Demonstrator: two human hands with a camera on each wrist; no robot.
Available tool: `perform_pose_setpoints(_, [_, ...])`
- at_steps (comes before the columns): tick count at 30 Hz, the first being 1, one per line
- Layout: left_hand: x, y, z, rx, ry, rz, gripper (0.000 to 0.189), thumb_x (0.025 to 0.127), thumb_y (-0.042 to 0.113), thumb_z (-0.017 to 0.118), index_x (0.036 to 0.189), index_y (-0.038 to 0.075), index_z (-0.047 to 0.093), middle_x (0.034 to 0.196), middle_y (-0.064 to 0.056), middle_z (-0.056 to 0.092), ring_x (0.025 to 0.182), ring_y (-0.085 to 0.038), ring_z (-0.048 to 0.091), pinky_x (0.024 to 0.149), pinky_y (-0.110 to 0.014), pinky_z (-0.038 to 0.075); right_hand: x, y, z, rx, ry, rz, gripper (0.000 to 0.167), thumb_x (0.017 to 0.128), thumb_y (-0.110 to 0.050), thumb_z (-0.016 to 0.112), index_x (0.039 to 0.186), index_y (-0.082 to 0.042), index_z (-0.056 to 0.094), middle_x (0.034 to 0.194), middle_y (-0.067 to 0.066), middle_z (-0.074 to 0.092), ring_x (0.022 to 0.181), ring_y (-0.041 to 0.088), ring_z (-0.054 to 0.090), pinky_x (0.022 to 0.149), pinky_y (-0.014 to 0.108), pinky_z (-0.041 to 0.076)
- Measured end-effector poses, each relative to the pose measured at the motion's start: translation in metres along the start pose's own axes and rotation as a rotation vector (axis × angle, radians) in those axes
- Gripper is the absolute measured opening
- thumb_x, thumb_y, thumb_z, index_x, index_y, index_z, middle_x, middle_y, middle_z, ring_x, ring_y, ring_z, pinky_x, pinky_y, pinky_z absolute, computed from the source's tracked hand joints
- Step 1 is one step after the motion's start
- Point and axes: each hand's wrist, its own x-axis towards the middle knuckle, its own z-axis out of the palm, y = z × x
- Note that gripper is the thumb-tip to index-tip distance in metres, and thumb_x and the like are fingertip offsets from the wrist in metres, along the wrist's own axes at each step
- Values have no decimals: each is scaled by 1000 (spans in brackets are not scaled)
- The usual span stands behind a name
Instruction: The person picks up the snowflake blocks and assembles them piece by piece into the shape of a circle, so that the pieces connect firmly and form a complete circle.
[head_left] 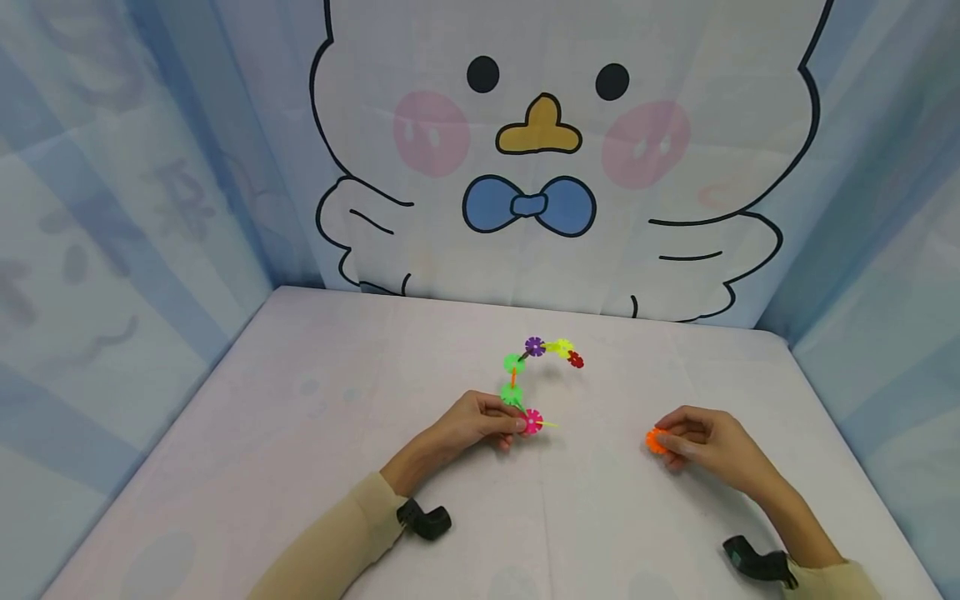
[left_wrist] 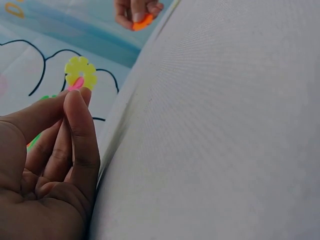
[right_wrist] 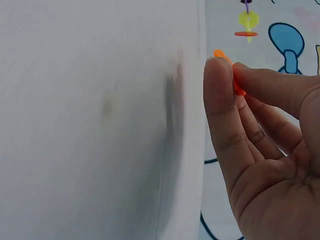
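Note:
A curved chain of notched plastic snowflake discs rises from my left hand (head_left: 480,421), which pinches its pink disc (head_left: 532,422) between thumb and fingers. Along the chain come green discs (head_left: 512,394), a purple disc (head_left: 535,347), a yellow disc (head_left: 564,348) and a red disc (head_left: 576,360) at the far end. A yellow disc (left_wrist: 80,71) sits edge-on to the head view, slotted into the pink one. To the right, apart from the chain, my right hand (head_left: 708,442) pinches a single orange disc (head_left: 656,441); its fingertips (right_wrist: 220,75) cover part of it.
Both hands are over a pale table (head_left: 360,350). Behind it hangs a curtain printed with a cartoon bird (head_left: 540,125), and more blue and white cloth (head_left: 112,208) flanks the sides. Black camera mounts (head_left: 426,521) sit on both wrists.

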Motion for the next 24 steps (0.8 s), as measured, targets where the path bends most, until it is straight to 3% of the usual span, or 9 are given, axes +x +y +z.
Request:
perform_pose_setpoints(9, [0, -2, 0, -8, -10, 9, 26, 99, 4, 72, 119, -12, 72, 84, 0, 77, 68, -7, 67, 66, -22, 60, 22, -24, 27, 103, -67, -29, 26, 100, -7, 71, 119, 11, 66, 103, 22, 77, 77, 17, 76, 72, 31, 67])
perform_pose_setpoints(16, [0, -2, 0, -11, -20, 13, 25, 98, 4, 73, 118, -12, 71, 84, 0, 77, 69, -8, 67, 66, -22, 60, 32, -38, 47, 151, -57, -45, 24, 98, -8, 74, 115, 9, 69, 100, 20, 79, 76, 19, 76, 72, 33, 67])
perform_pose_setpoints(24, [-2, 1, 0, 3, -5, 6, 27, 99, 5, 72, 121, -11, 72, 85, -1, 77, 68, -8, 66, 67, -22, 61, 42, -51, 67, 195, -136, -84, 25, 97, -6, 74, 114, 11, 68, 101, 26, 77, 75, 23, 77, 71, 35, 67])
